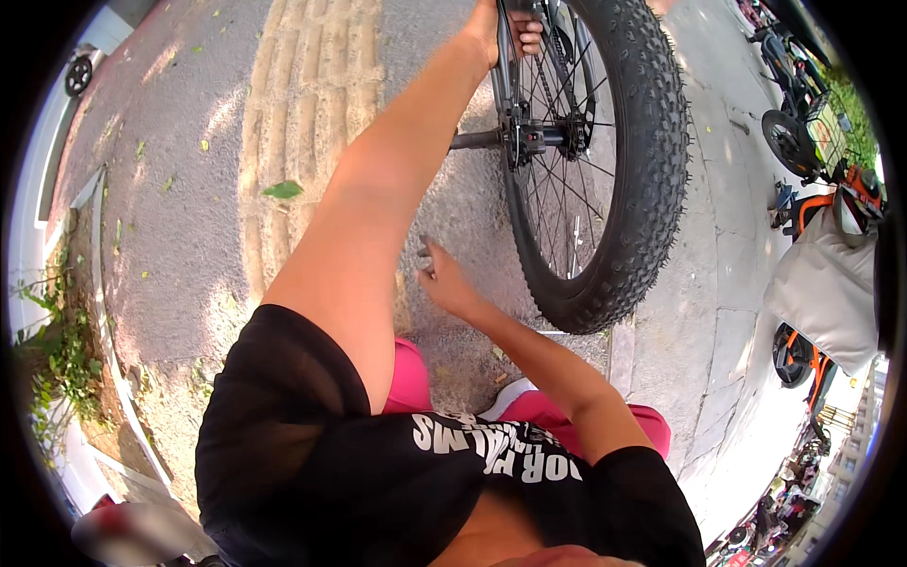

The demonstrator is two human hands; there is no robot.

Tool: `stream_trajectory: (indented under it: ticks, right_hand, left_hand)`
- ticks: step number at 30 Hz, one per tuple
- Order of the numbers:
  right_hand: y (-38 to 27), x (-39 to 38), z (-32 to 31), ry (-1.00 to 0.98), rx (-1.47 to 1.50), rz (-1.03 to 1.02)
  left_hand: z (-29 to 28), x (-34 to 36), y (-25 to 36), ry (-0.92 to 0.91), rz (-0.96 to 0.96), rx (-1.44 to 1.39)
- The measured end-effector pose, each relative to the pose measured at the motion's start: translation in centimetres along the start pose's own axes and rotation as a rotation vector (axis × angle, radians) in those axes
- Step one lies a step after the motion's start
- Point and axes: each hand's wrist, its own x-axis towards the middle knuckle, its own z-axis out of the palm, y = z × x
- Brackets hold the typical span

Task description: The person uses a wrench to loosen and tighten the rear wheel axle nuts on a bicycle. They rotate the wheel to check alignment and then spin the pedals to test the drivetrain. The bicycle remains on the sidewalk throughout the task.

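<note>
Outside, a person is bending over a bike wheel [605,161] near the top middle of the frame. The wheel is standing upright on the gray pavement [179,217], and its fat, knobby black tire is touching the ground near the middle of the frame.

The left hand [510,28] is reaching up to the very top of the frame. Its fingers are wrapping around the dark frame bar [505,71] that is running down beside the wheel, so this hand is gripping the bar. The long bare arm is stretching from the lower middle all the way up to it.

The right hand [442,279] is sitting in the middle of the frame, just left of the bottom of the tire. Its fingers are curling in, and something small seems to be pinched in them, but it is too tiny to tell what. This hand is not touching the tire.

The hub [539,137] with its thin spokes is showing in the middle of the wheel, and a short axle is poking out to the left.

A yellow bumpy strip [302,104] is running down the pavement in the upper left. A green leaf [282,190] is lying beside it. Parked scooters [812,123] are standing at the right edge, and green plants [57,359] are growing at the left edge.
</note>
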Motion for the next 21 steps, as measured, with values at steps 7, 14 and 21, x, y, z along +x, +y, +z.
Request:
stream_trajectory:
  ticks: [7,14,21]
  right_hand:
    - [-2.2,15.4,-1.4,0.528,0.787,-0.193]
    - [-1.8,17.3,-2.9,0.451,0.261,-0.274]
    - [-1.9,14.9,1.8,0.429,0.214,-0.164]
  left_hand:
    - [1.3,-1.2,0.4,-0.045,-0.025,-0.018]
    - [1.4,-2.2,0.5,0.004,-0.027,0.012]
    - [1.6,-2.3,0.6,0.019,0.0,-0.001]
